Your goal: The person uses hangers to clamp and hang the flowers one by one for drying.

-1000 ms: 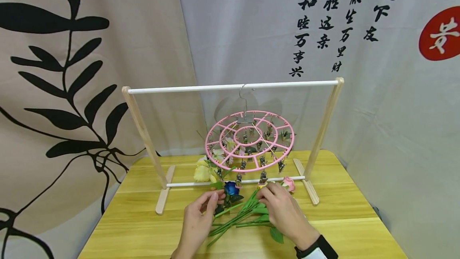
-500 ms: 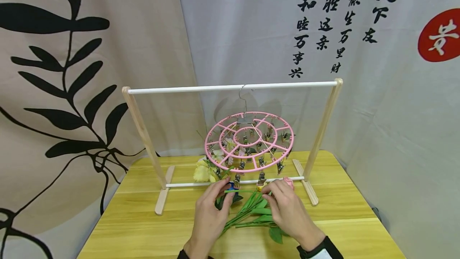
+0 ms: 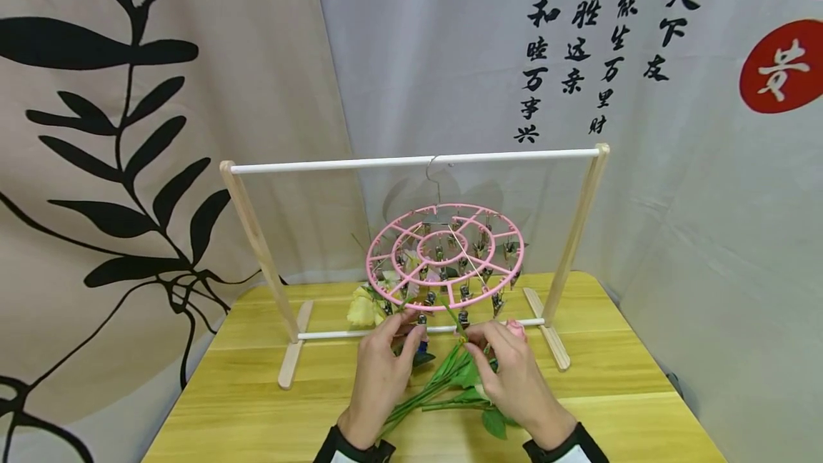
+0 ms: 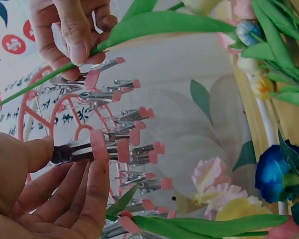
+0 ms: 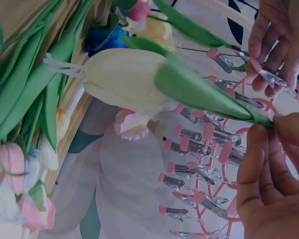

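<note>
Between the thumb and fingertips of the right hand, a green stem is pinched near the base of its leaf, its bare end rising above the grip toward the pink round clip hanger. Below that same grip hangs the bloom, a creamy-white tulip turned head down, its smooth petals closed into a plump oval; the broad leaf, bright green and narrowing to the pinch, overlaps the petals. To the left of this grip, the left hand holds a metal clip between thumb and fingers, the clip silvery with pink tips; the stem lies apart from those tips. Other pink-tipped clips hang from the hanger beyond both hands. Below and between the two grips, a bundle of green stems lies on the wooden table. A deep blue rose sits just by the left hand, partly hidden in the head view, and a pale yellow flower lies farther left.
</note>
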`<state>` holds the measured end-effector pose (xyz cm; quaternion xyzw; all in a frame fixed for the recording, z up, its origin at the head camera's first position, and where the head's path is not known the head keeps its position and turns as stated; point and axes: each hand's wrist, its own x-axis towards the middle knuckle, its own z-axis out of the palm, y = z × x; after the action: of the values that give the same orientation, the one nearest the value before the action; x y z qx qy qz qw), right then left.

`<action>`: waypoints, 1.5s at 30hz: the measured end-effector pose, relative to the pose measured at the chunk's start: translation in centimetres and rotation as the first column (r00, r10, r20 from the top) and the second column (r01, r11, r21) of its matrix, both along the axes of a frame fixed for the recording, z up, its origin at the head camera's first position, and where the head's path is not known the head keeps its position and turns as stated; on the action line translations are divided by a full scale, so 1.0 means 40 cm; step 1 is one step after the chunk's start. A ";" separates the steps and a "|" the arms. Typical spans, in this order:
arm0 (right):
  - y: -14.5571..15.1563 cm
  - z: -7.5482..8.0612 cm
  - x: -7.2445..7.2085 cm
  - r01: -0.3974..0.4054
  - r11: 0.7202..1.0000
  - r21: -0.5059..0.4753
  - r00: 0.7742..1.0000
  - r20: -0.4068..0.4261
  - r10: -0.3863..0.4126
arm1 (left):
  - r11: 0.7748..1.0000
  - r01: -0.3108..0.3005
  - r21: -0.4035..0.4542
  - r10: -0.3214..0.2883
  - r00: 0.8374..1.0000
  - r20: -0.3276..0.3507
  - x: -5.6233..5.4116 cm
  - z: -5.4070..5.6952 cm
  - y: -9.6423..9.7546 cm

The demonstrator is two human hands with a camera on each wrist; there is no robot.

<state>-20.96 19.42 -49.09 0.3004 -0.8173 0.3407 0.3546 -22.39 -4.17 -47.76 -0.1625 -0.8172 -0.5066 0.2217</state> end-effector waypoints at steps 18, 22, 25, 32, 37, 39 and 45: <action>-0.067 0.001 0.010 -0.020 0.988 -0.151 0.993 0.114 0.037 | 0.997 0.010 0.081 -0.021 0.990 0.141 -0.005 0.019 0.004; -0.070 0.005 0.008 -0.033 0.983 -0.178 0.988 0.145 0.060 | 0.997 0.007 0.077 -0.020 0.986 0.167 -0.008 0.019 -0.001; -0.072 0.004 0.005 -0.039 0.977 -0.210 0.981 0.177 0.078 | 0.997 -0.005 0.075 -0.008 0.983 0.181 -0.010 0.020 -0.006; -0.075 0.002 0.004 -0.031 0.966 -0.257 0.975 0.206 0.086 | 0.994 0.007 0.105 -0.029 0.978 0.207 -0.005 0.020 -0.007; -0.079 0.006 0.004 -0.062 0.962 -0.265 0.973 0.199 0.118 | 0.993 0.021 0.117 -0.046 0.976 0.214 0.000 0.023 -0.006; -0.083 0.009 0.003 -0.072 0.961 -0.265 0.973 0.194 0.126 | 0.994 0.013 0.111 -0.037 0.976 0.213 0.000 0.026 -0.004; -0.094 0.012 -0.002 -0.073 0.961 -0.267 0.976 0.179 0.124 | 0.991 -0.009 0.134 -0.016 0.983 0.185 -0.001 0.025 0.000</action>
<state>-21.02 15.66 -48.61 0.2573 -0.7804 0.4894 0.2919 -22.44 -4.16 -46.74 -0.1005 -0.7981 -0.5738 0.1542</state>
